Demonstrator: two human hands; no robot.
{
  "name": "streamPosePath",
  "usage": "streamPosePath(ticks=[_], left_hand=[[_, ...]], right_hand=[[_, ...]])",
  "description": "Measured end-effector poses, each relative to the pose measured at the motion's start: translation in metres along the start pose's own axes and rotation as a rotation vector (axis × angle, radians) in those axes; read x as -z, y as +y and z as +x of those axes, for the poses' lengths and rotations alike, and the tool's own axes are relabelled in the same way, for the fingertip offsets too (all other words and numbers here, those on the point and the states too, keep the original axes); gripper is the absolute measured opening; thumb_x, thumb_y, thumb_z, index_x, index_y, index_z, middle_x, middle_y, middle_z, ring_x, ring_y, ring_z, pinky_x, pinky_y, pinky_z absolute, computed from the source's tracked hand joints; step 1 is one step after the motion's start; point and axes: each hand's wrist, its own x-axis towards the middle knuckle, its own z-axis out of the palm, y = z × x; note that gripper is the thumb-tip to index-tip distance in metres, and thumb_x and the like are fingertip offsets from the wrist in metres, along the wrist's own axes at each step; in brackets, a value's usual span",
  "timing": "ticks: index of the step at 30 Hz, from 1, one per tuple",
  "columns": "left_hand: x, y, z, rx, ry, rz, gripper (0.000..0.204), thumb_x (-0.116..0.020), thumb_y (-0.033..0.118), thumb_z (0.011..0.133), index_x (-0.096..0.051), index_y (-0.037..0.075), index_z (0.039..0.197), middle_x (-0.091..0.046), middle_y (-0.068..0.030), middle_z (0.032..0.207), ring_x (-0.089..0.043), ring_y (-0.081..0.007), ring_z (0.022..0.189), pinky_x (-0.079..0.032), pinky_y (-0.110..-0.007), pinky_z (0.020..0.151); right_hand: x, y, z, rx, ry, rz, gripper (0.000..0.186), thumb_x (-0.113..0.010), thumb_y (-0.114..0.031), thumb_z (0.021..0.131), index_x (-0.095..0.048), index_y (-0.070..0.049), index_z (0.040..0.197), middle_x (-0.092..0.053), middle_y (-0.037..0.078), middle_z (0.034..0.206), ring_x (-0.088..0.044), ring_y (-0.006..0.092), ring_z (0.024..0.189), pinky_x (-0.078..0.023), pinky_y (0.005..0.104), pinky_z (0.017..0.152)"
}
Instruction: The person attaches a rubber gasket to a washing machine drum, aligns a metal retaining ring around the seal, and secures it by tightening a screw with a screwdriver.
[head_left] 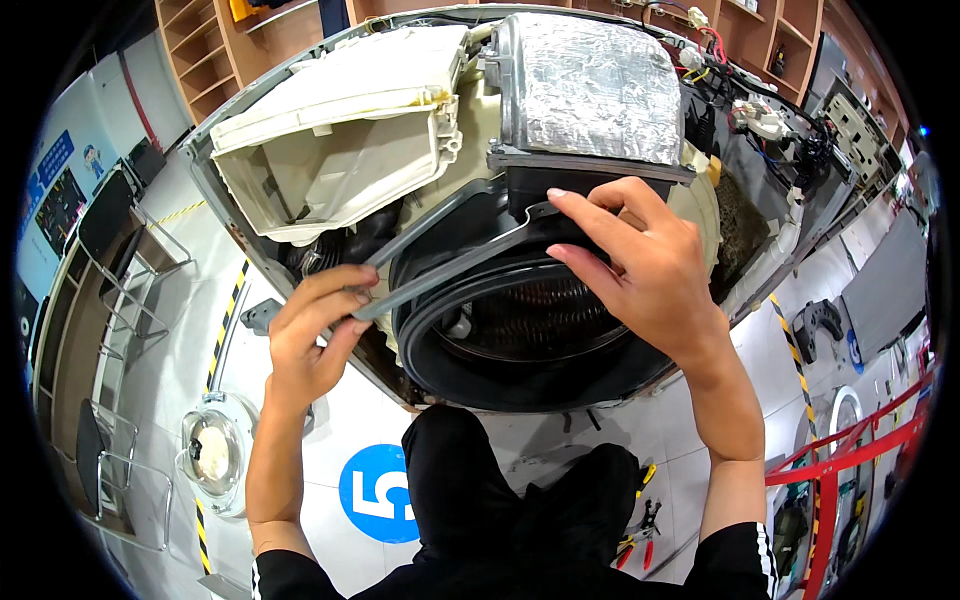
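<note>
My left hand (312, 335) is closed round the left end of a grey metal bracket (440, 268), which slants up to the right across the front of an opened washing machine; a dark plate shows beyond my fingers. My right hand (640, 270) has its index fingertip at the bracket's right end, with thumb apart below it. Beneath the bracket is a black rubber door seal (525, 375) around a metal drum (530, 320). Above sit a cream plastic drawer housing (330, 150) and a foil-covered box (590, 90).
Wires (760, 125) run at the machine's right. A round glass door (215, 450) lies on the floor at left, beside chairs (88, 460). Pliers and tools (640, 520) lie near my knees. A red metal frame (825, 470) and a grey panel (885, 290) are at right; wooden shelves (205, 55) stand behind.
</note>
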Motion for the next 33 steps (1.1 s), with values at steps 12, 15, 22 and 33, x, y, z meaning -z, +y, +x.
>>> streamPosePath(ticks=[12, 15, 22, 33], left_hand=[[-0.049, -0.019, -0.009, 0.334, 0.323, -0.74, 0.024, -0.051, 0.0, 0.097, -0.048, -0.002, 0.121, -0.046, -0.0284, 0.139, -0.051, -0.0366, 0.127, -0.04, -0.044, 0.107], [-0.055, -0.022, -0.009, 0.315, 0.327, -0.768, 0.025, -0.052, 0.004, 0.098, -0.045, 0.001, 0.122, -0.046, -0.0285, 0.139, -0.051, -0.0361, 0.127, -0.043, -0.042, 0.104], [-0.06, -0.025, -0.006, 0.309, 0.369, -0.819, 0.025, -0.052, 0.008, 0.099, -0.044, 0.002, 0.122, -0.048, -0.0253, 0.138, -0.054, -0.0335, 0.125, -0.046, -0.04, 0.101], [-0.075, 0.007, 0.025, 0.547, 0.252, -0.509, 0.045, -0.053, 0.01, 0.1, -0.042, -0.006, 0.14, -0.061, -0.0063, 0.116, -0.05, -0.007, 0.093, -0.041, -0.02, 0.088]], right_hand=[[-0.004, 0.011, 0.021, 0.166, -0.118, -0.177, 0.015, -0.079, -0.008, 0.073, -0.068, -0.005, 0.083, -0.059, 0.005, 0.074, -0.059, 0.0208, 0.056, -0.045, 0.0318, 0.05], [-0.001, 0.015, 0.021, 0.203, -0.092, -0.128, 0.019, -0.081, -0.008, 0.071, -0.068, -0.005, 0.084, -0.059, 0.005, 0.075, -0.059, 0.0208, 0.056, -0.045, 0.0311, 0.05], [0.0, 0.022, 0.019, 0.165, 0.02, -0.251, 0.024, -0.08, -0.011, 0.069, -0.067, -0.007, 0.089, -0.059, 0.003, 0.084, -0.059, 0.0181, 0.057, -0.045, 0.0304, 0.049], [0.01, 0.034, 0.003, 0.127, 0.104, -0.269, 0.028, -0.081, -0.005, 0.067, -0.069, -0.006, 0.092, -0.06, 0.004, 0.089, -0.058, 0.014, 0.056, -0.044, 0.028, 0.048]])
